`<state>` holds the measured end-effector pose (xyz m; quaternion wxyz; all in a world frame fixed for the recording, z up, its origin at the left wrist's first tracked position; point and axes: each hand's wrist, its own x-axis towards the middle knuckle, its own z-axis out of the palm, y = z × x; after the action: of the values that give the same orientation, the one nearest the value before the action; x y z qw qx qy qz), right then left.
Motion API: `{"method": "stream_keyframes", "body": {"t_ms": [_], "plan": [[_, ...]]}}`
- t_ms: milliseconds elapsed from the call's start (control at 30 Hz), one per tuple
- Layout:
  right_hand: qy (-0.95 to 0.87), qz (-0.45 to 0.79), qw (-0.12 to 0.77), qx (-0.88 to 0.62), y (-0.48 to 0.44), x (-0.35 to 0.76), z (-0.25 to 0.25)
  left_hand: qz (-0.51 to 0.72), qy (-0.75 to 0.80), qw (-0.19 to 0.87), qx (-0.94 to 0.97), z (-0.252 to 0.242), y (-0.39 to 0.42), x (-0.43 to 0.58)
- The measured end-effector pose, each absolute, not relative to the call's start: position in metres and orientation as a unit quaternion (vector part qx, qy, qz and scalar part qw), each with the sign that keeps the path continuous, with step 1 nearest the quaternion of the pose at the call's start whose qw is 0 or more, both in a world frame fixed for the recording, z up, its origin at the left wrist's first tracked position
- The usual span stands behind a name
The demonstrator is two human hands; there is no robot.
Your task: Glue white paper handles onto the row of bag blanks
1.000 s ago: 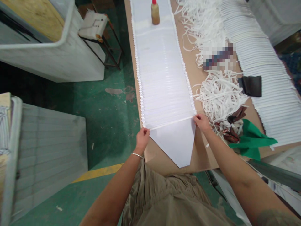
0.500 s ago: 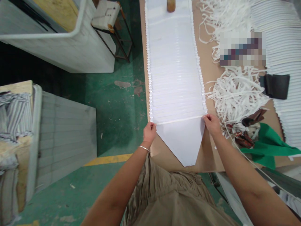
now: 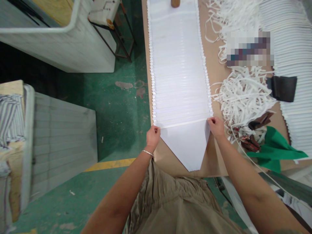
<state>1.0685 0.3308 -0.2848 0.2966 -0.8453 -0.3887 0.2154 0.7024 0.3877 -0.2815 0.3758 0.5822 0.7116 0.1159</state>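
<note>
A narrow white strip [image 3: 184,123] is stretched across the near end of a long row of overlapping white pieces [image 3: 180,78]. My left hand [image 3: 153,136] pinches the strip's left end, at the left edge of the row. At the right edge, my right hand [image 3: 215,126] pinches the other end, a little farther from me. Under the strip, a smooth white sheet [image 3: 188,143] tapers toward my body. A brown cylindrical object [image 3: 175,3] stands on the far part of the row.
A tangled heap of white strips [image 3: 243,94] lies right of the row on the brown tabletop [image 3: 219,159]. Near it are a dark wallet-like item [image 3: 284,88], green cloth [image 3: 274,148] and another white row [image 3: 296,123]. Left stand a stool [image 3: 103,13] and pale bins [image 3: 65,126].
The whole view has shifted slightly, so everything appears a little to the left and higher. Both hands keep their pinch on the strip, which stays across the row.
</note>
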Motion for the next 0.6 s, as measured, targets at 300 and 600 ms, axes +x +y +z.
{"method": "stream_keyframes", "body": {"t_ms": [300, 600], "plan": [[-0.394, 0.210, 0.291, -0.846, 0.329, 1.069, -0.286, 0.106, 0.708, 0.364, 0.596, -0.280, 0.387, 0.703], [-0.403, 0.201, 0.283, -0.847, 0.330, 1.071, -0.293, 0.115, 0.714, 0.363, 0.588, -0.295, 0.388, 0.701]]}}
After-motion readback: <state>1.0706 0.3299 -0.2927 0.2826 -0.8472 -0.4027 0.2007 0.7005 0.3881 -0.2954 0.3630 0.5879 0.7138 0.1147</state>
